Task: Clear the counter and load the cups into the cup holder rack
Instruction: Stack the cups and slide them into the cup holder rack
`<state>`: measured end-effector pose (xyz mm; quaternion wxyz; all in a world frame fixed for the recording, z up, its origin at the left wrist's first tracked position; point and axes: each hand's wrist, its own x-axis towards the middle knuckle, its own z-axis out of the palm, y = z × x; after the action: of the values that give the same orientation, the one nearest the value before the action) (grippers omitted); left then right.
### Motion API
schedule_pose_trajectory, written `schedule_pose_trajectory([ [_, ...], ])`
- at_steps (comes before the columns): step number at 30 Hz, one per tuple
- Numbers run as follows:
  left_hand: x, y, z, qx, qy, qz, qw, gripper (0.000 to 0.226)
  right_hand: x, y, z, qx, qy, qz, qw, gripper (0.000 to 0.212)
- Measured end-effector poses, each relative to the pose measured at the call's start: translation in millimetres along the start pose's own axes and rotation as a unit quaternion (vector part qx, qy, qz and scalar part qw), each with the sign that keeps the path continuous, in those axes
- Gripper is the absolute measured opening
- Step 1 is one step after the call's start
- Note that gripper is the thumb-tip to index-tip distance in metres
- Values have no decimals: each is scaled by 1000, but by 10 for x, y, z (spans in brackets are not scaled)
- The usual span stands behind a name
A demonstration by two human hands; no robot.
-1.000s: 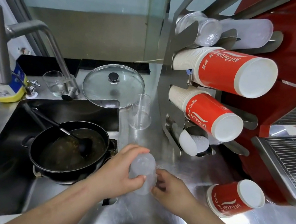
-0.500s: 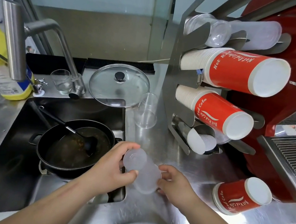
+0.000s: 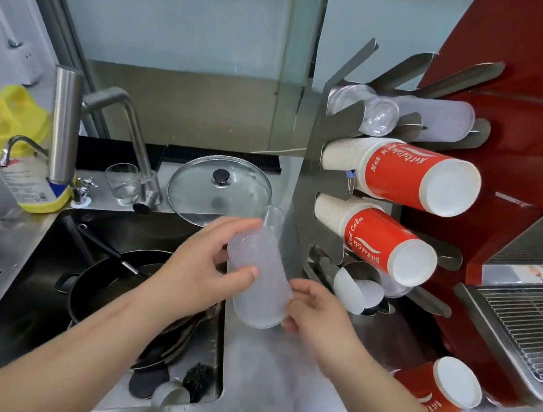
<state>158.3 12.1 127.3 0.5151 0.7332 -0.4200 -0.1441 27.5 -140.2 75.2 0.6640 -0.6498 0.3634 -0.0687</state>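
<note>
My left hand (image 3: 200,265) grips the upper part of a frosted plastic cup stack (image 3: 258,283), held tilted above the steel counter (image 3: 272,396). My right hand (image 3: 318,312) holds the stack's lower, wider end. Right of it stands the steel cup holder rack (image 3: 307,183), with clear and frosted cups in its top slots, two red paper cup stacks (image 3: 415,179) in the middle and white lids at the bottom. A loose red cup stack (image 3: 439,390) lies on its side on the counter at right. A clear cup (image 3: 273,218) stands behind the held stack, partly hidden.
A sink (image 3: 29,277) at left holds a black pan (image 3: 104,287) and utensils. Behind it are a tall faucet (image 3: 66,130), a glass tumbler (image 3: 123,182), a glass pot lid (image 3: 220,188) and a yellow bottle (image 3: 25,173). A red machine with a wire grate (image 3: 531,323) fills the right.
Both hands have lifted the frosted cup stack off the counter and carried it up and away from me. The camera has tilted down and moved closer.
</note>
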Motion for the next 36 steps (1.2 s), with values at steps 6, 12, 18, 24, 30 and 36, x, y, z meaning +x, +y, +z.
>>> schedule_pose_trajectory([
  [6,295,778,-359,30,70,127,989,57,-7,-743,72,5,-32,-115,993,30],
  [12,555,1665,-601,32,114,240,963,56,-317,-1596,-165,54,-45,-235,969,30],
  [18,818,2464,-462,93,95,362,923,60,-524,-2201,-668,55,-5,-327,943,34],
  [24,1154,2782,-124,157,52,422,891,67,-547,-2466,-1351,24,80,-350,933,33],
  [30,1466,2950,246,204,-12,425,882,70,-342,-2480,-1842,78,133,-332,931,32],
  [36,1736,2992,492,275,-54,417,865,71,-163,-2335,-2067,142,147,-326,923,34],
])
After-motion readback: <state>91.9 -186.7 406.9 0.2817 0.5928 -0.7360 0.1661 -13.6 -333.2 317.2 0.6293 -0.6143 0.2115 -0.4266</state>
